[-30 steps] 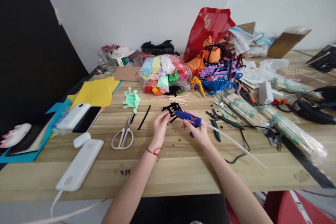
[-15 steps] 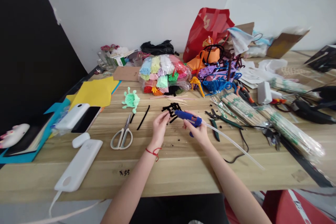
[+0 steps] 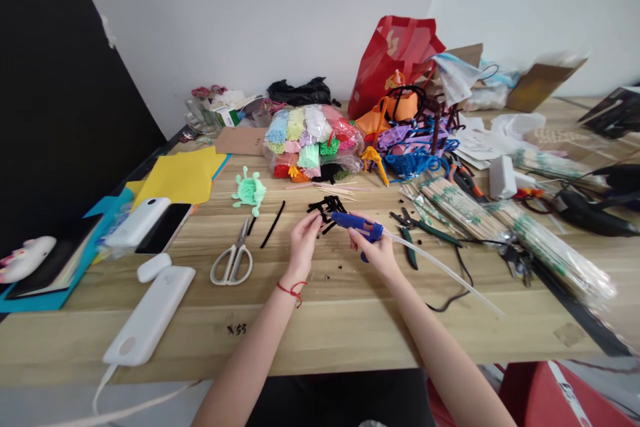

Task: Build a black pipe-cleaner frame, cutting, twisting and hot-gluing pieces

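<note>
My right hand (image 3: 375, 247) is closed round a blue hot glue gun (image 3: 359, 225), with a long clear glue stick (image 3: 445, 268) poking out of its back. The gun's nozzle points left, close to the fingertips of my left hand (image 3: 304, 235). That hand pinches one part of a small black pipe-cleaner piece (image 3: 327, 205); its fingers hide where they grip it. Two loose black pipe-cleaner lengths, the longer one (image 3: 273, 224) in plain sight, lie left of my left hand. Beside them are white-handled scissors (image 3: 233, 263) and a mint-green fuzzy figure (image 3: 249, 191).
A plastic-wrapped bundle of coloured pipe cleaners (image 3: 313, 140) lies behind my hands. To the right are green-handled pliers (image 3: 411, 248), bagged wooden sticks (image 3: 467, 207) and a black cable (image 3: 463, 283). On the left lie a phone (image 3: 164, 228), a white power bank (image 3: 150, 315) and yellow sheets (image 3: 180, 173).
Almost nothing differs. The glue gun has shifted very slightly, its stick end a little higher, while both hands keep their places.
</note>
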A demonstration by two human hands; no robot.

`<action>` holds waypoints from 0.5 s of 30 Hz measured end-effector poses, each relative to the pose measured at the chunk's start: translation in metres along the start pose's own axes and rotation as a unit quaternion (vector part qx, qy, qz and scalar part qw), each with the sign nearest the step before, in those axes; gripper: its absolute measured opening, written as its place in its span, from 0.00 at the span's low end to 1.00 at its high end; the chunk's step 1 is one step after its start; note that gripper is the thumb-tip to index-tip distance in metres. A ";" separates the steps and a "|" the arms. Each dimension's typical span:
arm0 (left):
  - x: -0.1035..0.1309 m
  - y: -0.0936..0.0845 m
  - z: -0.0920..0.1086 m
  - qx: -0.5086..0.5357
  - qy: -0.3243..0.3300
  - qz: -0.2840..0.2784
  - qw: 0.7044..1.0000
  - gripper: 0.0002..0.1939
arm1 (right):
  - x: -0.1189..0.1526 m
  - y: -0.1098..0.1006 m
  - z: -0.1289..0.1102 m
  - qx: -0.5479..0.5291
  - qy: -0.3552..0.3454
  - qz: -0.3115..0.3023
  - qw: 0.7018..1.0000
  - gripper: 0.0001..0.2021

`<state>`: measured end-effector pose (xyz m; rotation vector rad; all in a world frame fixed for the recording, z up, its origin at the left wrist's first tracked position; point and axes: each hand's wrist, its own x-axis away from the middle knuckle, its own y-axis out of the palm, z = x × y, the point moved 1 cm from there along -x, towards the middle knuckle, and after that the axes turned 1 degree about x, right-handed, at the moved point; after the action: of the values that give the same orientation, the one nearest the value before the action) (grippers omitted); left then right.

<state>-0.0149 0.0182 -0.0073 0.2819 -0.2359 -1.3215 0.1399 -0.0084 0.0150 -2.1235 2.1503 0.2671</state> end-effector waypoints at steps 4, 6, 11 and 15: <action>0.000 0.000 -0.001 0.000 -0.003 -0.004 1.000 0.18 | 0.000 0.000 0.002 -0.004 0.006 0.004 1.000 0.23; 0.000 0.000 -0.001 0.003 -0.003 -0.004 1.000 0.18 | 0.000 -0.001 0.003 -0.008 0.009 0.004 1.000 0.22; 0.000 0.000 -0.001 0.006 -0.002 -0.006 1.000 0.19 | 0.000 -0.001 0.005 0.003 0.017 0.010 1.000 0.21; 0.001 0.001 0.000 0.010 -0.005 -0.007 1.000 0.19 | -0.001 -0.002 0.007 0.014 0.011 0.019 1.000 0.22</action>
<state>-0.0135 0.0174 -0.0069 0.2953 -0.2563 -1.3360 0.1414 -0.0059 0.0082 -2.0821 2.1955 0.2176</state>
